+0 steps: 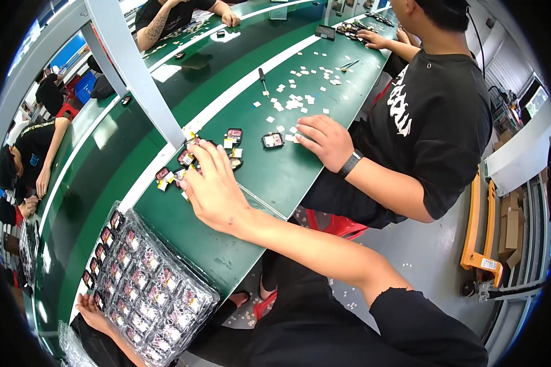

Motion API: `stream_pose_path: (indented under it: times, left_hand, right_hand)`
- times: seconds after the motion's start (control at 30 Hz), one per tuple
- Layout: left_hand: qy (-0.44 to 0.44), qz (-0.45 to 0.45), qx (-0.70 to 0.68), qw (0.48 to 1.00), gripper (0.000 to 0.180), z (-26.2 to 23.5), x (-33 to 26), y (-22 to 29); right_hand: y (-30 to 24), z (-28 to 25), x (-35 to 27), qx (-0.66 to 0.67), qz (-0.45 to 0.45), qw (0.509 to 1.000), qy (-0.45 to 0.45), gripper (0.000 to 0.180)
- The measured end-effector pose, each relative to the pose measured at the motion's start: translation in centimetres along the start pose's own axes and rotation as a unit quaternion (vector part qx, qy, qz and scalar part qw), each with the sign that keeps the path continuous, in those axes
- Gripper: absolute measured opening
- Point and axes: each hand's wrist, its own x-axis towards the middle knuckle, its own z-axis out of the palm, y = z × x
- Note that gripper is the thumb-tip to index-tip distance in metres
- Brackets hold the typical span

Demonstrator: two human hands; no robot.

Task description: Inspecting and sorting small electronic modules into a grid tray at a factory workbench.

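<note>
My right hand (pixel 217 191) reaches over a loose cluster of small black casings (pixel 232 136) with red circuit boards and yellow-and-white parts. Its fingers are spread and bent down onto the cluster, hiding some of the pieces. At lower left my left hand (pixel 93 313) is by the left edge of a clear plastic tray stack (pixel 199 293), fingers apart, with no grip visible. The tray's pockets carry rows of the same casings. Beyond my right hand, a single casing (pixel 273 140) lies beside the hand of a co-worker (pixel 327 139), who wears a dark wristband.
Small white squares (pixel 294 101) are scattered over the green bench (pixel 220 254), near a screwdriver (pixel 262 79) and tweezers (pixel 349 63). A grey metal post (pixel 134 79) rises at the bench's inner edge. Beyond it runs a green conveyor (pixel 95 202). A yellow pallet jack (pixel 474 232) stands at right.
</note>
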Motion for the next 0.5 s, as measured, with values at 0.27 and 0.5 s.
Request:
stream_pose_path:
  times: [0.27, 0.5]
  left_hand:
    - [-0.009, 0.009, -0.023, 1.000, 0.054, 0.2, -0.9, -0.1]
    - [0.001, 0.011, -0.052, 0.999, 0.054, 0.8, -1.3, -0.4]
  right_hand:
    - [4.6, 0.6, 0.2, -0.002, 0.171, 0.985, 0.038, 0.027]
    - [6.0, 3.2, 1.9, 0.029, 0.177, 0.984, 0.012, 0.027]
